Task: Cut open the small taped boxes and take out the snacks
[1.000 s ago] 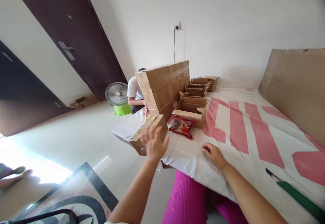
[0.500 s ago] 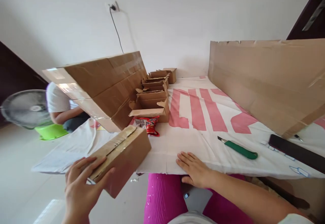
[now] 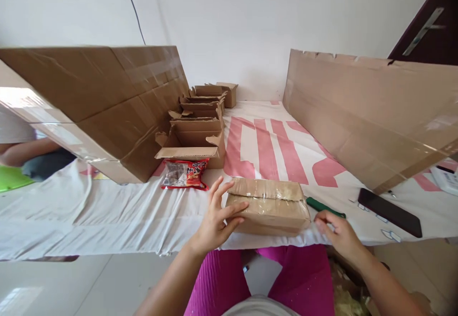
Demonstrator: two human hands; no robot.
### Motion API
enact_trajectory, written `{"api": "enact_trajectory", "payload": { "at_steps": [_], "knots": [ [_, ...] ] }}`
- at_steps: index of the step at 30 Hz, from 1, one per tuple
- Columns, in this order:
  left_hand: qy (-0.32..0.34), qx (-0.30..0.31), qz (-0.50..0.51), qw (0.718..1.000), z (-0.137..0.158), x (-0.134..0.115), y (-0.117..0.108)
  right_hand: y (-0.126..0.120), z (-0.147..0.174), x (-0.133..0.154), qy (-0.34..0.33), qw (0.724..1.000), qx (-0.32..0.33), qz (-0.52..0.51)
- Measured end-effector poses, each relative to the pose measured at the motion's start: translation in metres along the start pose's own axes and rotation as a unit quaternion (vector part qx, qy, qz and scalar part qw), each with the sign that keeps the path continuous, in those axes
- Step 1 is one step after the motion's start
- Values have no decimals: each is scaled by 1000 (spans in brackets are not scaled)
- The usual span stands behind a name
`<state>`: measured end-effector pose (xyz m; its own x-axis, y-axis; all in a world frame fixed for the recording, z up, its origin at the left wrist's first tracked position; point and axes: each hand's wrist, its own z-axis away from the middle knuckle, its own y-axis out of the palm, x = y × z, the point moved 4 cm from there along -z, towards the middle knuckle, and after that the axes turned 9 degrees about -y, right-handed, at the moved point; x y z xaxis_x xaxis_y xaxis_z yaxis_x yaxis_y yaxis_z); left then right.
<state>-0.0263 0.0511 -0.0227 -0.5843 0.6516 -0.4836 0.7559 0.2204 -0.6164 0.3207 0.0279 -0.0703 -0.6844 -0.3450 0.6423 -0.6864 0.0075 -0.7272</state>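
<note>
At the near edge of the cloth-covered table [image 3: 121,220], just beyond the magenta trousers [image 3: 222,282], we found the left hand [image 3: 218,218] at the left end of a taped box [image 3: 268,211]. Its fingers were spread and touched the box without wrapping round it; how firmly they pressed, we could not tell. The right hand [image 3: 336,232] was loosely curled just beside the box's right end. We saw nothing in it, but could not tell whether its fingertips closed on anything.

Half a second earlier we had seen the box slanted to the left, in front of the red packet [image 3: 184,173], and the right hand flat on the cloth. Now the box lay right of the packet, long side along the edge, taped seam upward. We judged that this shift put the box within reach of both hands.

Just behind the right hand lay the green knife [image 3: 325,206], its blade out of sight, with a phone [image 3: 390,212] farther right. Beyond the packet we noted the row of open boxes [image 3: 189,152], between the stacked cartons [image 3: 100,91] and a cardboard panel [image 3: 365,110], and finally the wall [image 3: 232,15].
</note>
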Motion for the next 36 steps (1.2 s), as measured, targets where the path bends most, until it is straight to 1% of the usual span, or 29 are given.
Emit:
{"api": "enact_trajectory", "payload": {
  "at_steps": [1,2,3,5,7,8,10,12,14,15,16,17,18,19,21,22,23,25,28,30,32,36],
  "knots": [
    [-9,-17,6,1000,3,3,4,-6,-1,-13,2,998,-46,42],
    [-18,-32,21,999,8,5,8,-9,-2,-26,-3,993,-80,88],
    [-27,-46,39,998,13,8,11,-9,-4,-37,-13,986,-96,133],
    [-39,-66,66,995,23,11,17,-2,-8,-56,-32,975,-89,202],
    [-41,-74,73,994,28,12,21,6,-14,-70,-31,970,-60,235],
    [-40,-74,76,994,29,12,23,8,-18,-73,-28,969,-51,239],
    [-40,-77,87,992,29,12,24,3,-29,-70,-22,970,-65,235],
    [-44,-83,101,990,28,12,26,-13,-42,-52,-9,968,-117,222],
    [-54,-97,109,988,29,11,28,-34,-55,-19,-7,963,-176,207],
    [-60,-108,111,986,29,11,28,-42,-61,3,-26,961,-189,202],
    [-66,-118,111,985,30,11,29,-48,-68,29,-70,961,-185,195],
    [-71,-127,110,983,31,10,30,-49,-75,56,-130,957,-163,200],
    [-74,-135,107,982,32,10,30,-47,-80,83,-196,951,-120,205],
    [-74,-140,104,982,33,9,30,-41,-85,107,-250,944,-63,207],
    [-73,-147,96,982,34,9,30,-24,-92,145,-328,915,39,230],
    [-71,-149,90,982,34,9,30,-14,-94,158,-352,898,78,253],
    [-70,-151,86,982,34,9,29,-5,-96,167,-367,880,107,281],
    [-70,-150,78,983,35,10,29,9,-99,177,-380,850,128,343],
    [-75,-144,68,984,36,11,29,19,-102,184,-381,820,109,414],
    [-77,-141,64,985,36,12,29,20,-102,189,-383,809,99,435],
    [-76,-140,63,985,35,12,29,19,-101,193,-384,801,102,447],
    [-63,-141,63,986,34,12,27,13,-100,193,-379,793,128,460]
  ]
}}
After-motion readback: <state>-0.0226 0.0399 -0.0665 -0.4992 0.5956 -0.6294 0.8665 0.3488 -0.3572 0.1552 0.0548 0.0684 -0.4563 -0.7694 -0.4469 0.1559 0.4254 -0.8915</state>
